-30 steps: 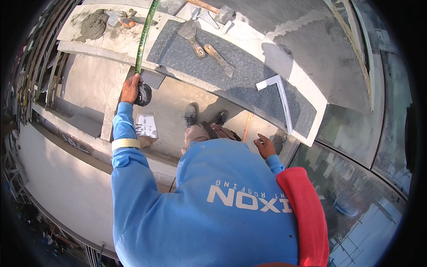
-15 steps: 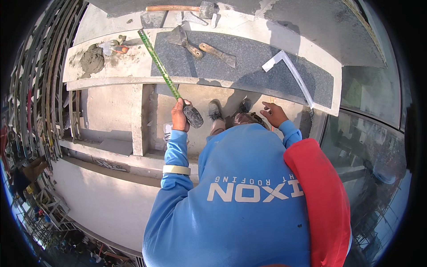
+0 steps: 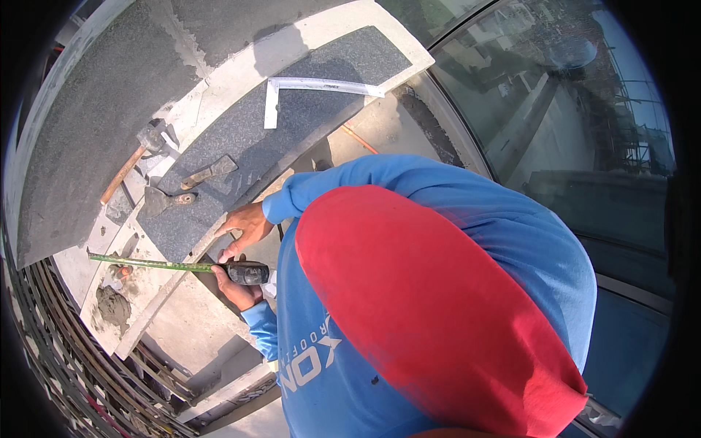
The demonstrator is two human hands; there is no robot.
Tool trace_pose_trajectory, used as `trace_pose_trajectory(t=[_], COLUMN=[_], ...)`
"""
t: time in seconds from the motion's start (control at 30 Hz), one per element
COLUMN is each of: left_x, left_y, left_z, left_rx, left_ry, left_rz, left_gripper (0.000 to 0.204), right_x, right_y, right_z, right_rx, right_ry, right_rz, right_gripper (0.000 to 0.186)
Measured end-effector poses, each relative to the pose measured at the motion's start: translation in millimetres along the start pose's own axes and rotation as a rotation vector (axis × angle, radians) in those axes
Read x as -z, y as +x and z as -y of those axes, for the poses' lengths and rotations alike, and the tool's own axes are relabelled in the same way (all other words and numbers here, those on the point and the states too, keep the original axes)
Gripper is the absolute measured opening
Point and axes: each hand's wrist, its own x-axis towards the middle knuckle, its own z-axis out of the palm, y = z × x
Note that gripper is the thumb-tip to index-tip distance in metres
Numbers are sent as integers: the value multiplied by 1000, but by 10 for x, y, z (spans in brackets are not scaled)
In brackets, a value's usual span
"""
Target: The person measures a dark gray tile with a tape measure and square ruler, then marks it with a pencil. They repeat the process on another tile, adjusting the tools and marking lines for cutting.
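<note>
My left hand (image 3: 235, 290) is wrapped round a tape measure (image 3: 250, 274) with a dark case. Its green blade (image 3: 146, 261) is drawn out to the left, over the pale ledge. Just above the case is my right hand (image 3: 248, 225), fingers apart, reaching toward the slab's near edge. Its thumb comes close to the blade; whether they touch is unclear. A dark grey stone slab (image 3: 255, 150) lies on the ledge. On it rest two scrapers, a narrow one (image 3: 210, 173) and a broad-bladed one (image 3: 168, 201), and a metal try square (image 3: 321, 85).
Beyond the slab lies a wooden-handled hammer (image 3: 124, 174) beside stone offcuts. A mortar heap (image 3: 113, 306) and an orange-handled tool (image 3: 123, 272) are at the ledge's left end. Metal rails (image 3: 73, 358) stand at lower left, glass panels (image 3: 511, 102) at right.
The view has swung round, so the slab now slants up to the right. My right hand has come across to beside the tape measure. My left hand still holds its case.
</note>
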Motion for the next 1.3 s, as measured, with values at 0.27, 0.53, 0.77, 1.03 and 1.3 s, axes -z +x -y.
trace_pose_trajectory(t=[0.27, 0.53, 0.77, 1.03, 1.3], left_x=[-736, -768, -1657, -2677, -3208], left_y=[53, 232, 308, 862, 2035], left_z=[248, 460, 99, 885, 1719], left_rx=[-445, -22, -435, -345, -842], left_ry=[386, 271, 612, 737, 2003], left_rz=[-14, -23, 321, 245, 83], left_gripper=[55, 50, 39, 61, 67], right_x=[191, 634, 752, 1703, 2375], right_y=[-169, -1092, -1110, -1905, -3491], right_z=[-433, -899, -1054, -1754, -2365], right_rx=[28, -276, -42, 94, 24], right_ry=[120, -12, 227, 366, 490], right_rz=[125, 152, -236, -489, -534], right_gripper=[69, 54, 40, 30, 28])
